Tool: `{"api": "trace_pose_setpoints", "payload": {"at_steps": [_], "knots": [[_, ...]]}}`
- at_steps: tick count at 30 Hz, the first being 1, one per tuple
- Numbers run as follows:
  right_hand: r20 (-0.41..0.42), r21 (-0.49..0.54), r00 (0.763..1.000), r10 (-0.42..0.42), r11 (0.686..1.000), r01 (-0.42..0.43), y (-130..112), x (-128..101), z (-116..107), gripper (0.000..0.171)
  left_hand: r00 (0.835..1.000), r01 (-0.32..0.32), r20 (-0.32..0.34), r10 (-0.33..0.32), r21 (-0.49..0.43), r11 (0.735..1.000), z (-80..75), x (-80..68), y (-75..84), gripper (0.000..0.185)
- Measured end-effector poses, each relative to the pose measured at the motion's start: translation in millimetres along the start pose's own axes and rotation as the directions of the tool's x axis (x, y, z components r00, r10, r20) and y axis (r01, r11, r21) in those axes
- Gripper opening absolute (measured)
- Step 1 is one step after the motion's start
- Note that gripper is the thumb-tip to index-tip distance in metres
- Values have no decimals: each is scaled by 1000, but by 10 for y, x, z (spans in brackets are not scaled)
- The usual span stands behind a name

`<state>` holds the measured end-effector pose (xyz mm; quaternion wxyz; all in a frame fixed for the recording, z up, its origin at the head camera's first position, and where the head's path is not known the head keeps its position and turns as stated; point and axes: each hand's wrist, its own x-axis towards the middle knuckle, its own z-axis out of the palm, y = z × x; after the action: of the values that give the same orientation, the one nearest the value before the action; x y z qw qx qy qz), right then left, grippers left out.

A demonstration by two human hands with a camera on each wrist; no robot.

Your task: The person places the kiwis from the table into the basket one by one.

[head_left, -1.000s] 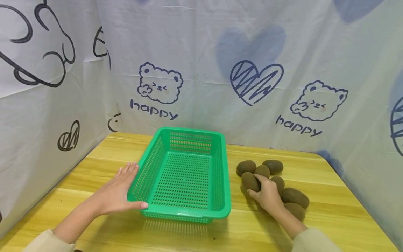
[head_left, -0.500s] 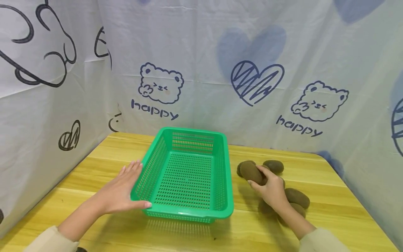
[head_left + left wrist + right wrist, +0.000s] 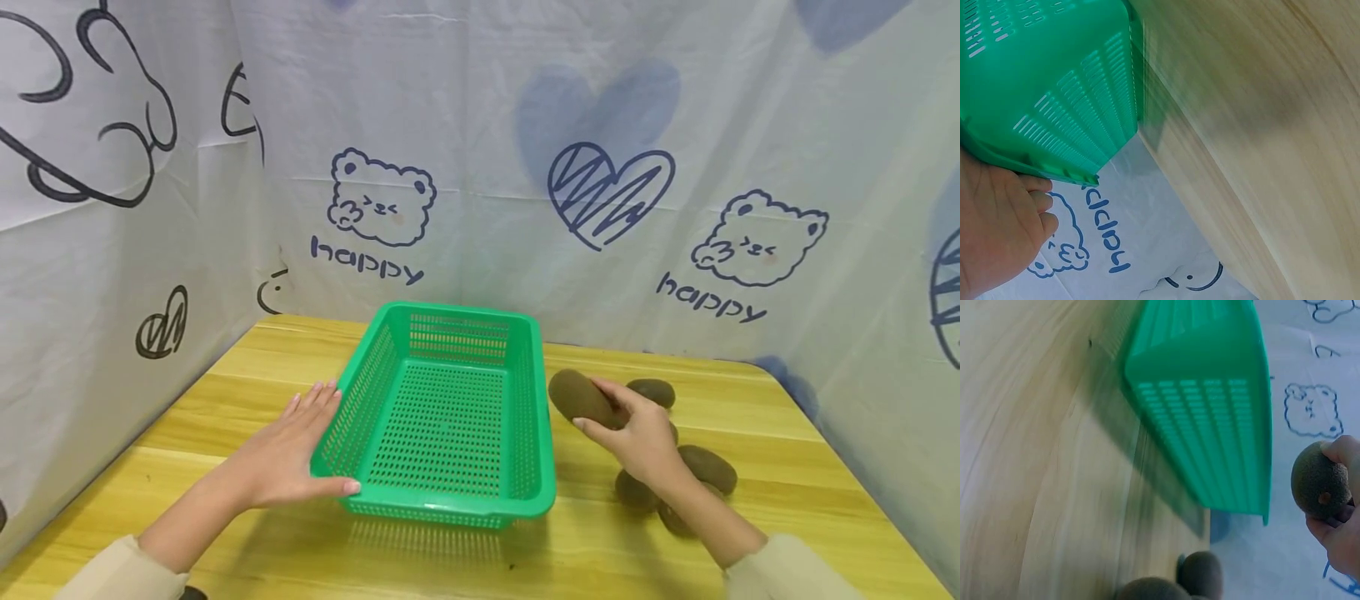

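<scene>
Here, the right hand (image 3: 637,433) gripped 1 brown kiwi (image 3: 581,398) with curled fingers, lifted off the wooden table (image 3: 787,500) at right of centre in the head view, just beside the right wall of the green basket (image 3: 438,417) but not over it. In the right wrist view the same kiwi (image 3: 1317,481) sat at the right edge of the frame, pinched by the right hand's fingers (image 3: 1341,453), with the basket's slotted side (image 3: 1210,425) filling the upper middle.

The left hand (image 3: 288,454) lay flat with straight fingers against the basket's left wall, thumb (image 3: 341,487) touching the near left corner of the rim. In the left wrist view that hand (image 3: 997,231) showed at the lower left, under the basket's rim (image 3: 1041,169).

The remaining kiwis (image 3: 693,475) lay in a loose cluster on the table at the lower right of the head view, partly hidden behind the right wrist; 1 (image 3: 651,392) sat further back. A white cloth backdrop (image 3: 480,167) printed with bears, hearts and "happy" stood behind the table.
</scene>
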<state>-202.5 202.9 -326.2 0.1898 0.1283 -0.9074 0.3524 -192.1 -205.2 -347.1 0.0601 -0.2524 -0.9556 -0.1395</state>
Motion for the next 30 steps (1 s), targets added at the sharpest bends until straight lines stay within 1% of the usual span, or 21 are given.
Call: {"api": "trace_pose_setpoints", "payload": {"at_steps": [5,8,12,16,19,22,25,30], "knots": [[43,65,999,-15,998,12,-168,-20,-33,52,1000,5,3,-5,-1,1000,3,-2,0,108],[61,124,997,-47,992,39,-242,-15,-31,51,1000,6,5,-6,-1,1000,9,4,-5,108],[97,222,988,-118,970,94,-311,8,27,51,1000,12,5,-12,-4,1000,11,6,-10,108],[143,288,973,-180,948,133,-385,36,123,53,1000,16,-2,-16,-7,1000,15,4,-10,107],[191,328,957,-217,933,146,-447,56,206,53,1000,17,-3,-17,-12,1000,17,1,-9,107],[253,353,935,-249,923,150,-513,95,296,52,1000,20,0,-20,-18,1000,18,0,-11,107],[320,357,908,-272,922,150,-575,145,383,51,1000,21,5,-21,-20,1000,19,5,-12,108],[436,332,860,-266,935,121,-675,219,538,50,1000,22,5,-21,-25,999,21,1,-13,108]]}}
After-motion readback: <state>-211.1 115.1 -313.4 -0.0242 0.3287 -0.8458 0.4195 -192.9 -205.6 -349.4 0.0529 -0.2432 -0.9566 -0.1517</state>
